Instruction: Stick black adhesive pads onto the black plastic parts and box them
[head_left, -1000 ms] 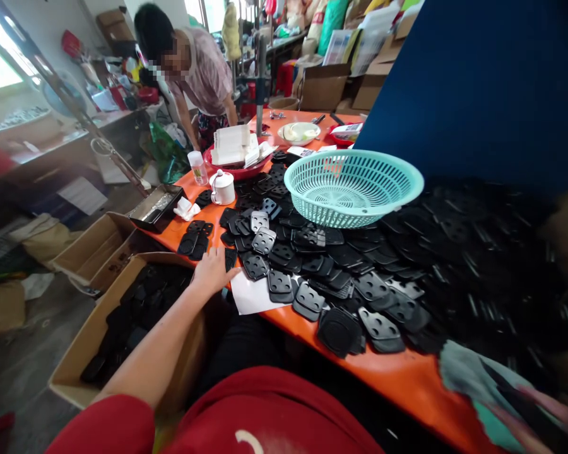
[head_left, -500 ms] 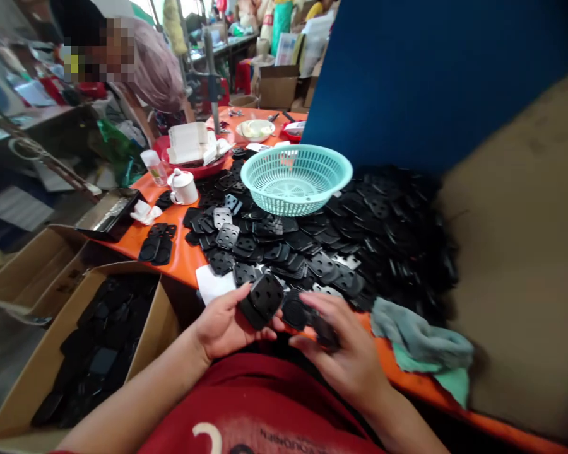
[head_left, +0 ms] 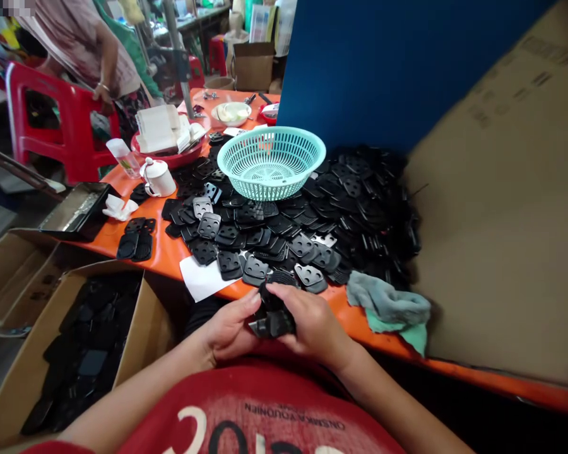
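Close in front of my body, my left hand [head_left: 230,328] and my right hand [head_left: 311,320] are closed together on black parts [head_left: 273,320]. The parts look like small rounded plates or pads; fingers cover much of them and I cannot tell how many there are. Just beyond my hands spreads a large heap of similar black plates [head_left: 284,224], several with round holes. A sheet of white paper [head_left: 201,279] lies partly under the near plates. A teal plastic basket [head_left: 271,165] sits on the heap.
At lower left a cardboard box [head_left: 135,334] holds more black parts. Along the orange table [head_left: 168,249] are a white lidded mug [head_left: 158,178], a red basin [head_left: 168,159], a black tray [head_left: 78,211] and a grey-green cloth [head_left: 390,302]. A person [head_left: 89,47] grips a red chair [head_left: 57,120].
My hands, apart before with black parts in each, have come together on them. The view has shifted right and down. The person, bent over earlier, now has a hand on a red chair.
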{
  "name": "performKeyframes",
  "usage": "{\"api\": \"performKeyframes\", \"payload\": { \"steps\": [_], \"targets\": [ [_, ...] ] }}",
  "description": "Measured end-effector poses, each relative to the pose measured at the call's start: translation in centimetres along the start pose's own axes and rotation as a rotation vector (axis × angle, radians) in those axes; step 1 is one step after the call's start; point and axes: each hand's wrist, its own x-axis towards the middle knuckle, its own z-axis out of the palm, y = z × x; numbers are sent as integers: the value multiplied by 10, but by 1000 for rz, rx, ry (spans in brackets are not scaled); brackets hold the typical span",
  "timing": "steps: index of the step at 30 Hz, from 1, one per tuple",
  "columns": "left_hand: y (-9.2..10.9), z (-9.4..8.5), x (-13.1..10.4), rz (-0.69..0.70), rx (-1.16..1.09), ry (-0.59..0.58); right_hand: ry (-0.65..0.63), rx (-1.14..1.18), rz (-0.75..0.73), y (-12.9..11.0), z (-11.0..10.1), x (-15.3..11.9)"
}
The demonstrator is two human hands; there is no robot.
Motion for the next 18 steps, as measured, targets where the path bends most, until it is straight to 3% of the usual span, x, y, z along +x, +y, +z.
{"api": "performKeyframes", "payload": {
  "steps": [2, 4, 6, 10, 12, 14, 18],
  "targets": [
    [1, -3, -2, 8, 63, -49, 40, 20, -43, 2, -2, -1],
    [4, -10, -6, -48, 125, -111, 95, 115, 13, 5, -7, -3],
    [8, -17, -12, -112, 193, -169, 116, 299, 209, 9, -13, -4],
    [17, -26, -21, -209, 297, -287, 114, 831, 761, 15, -16, -5],
    [22, -25, -21, -228, 443, -311, 146, 988, 900, 15, -13, -5],
    [27, -19, -19, -146, 836, -198, 176, 972, 951, 12, -8, -5],
    [27, 6, -14, 149, 1755, 199, 241, 846, 1017, -3, 2, -4]
  ]
}}
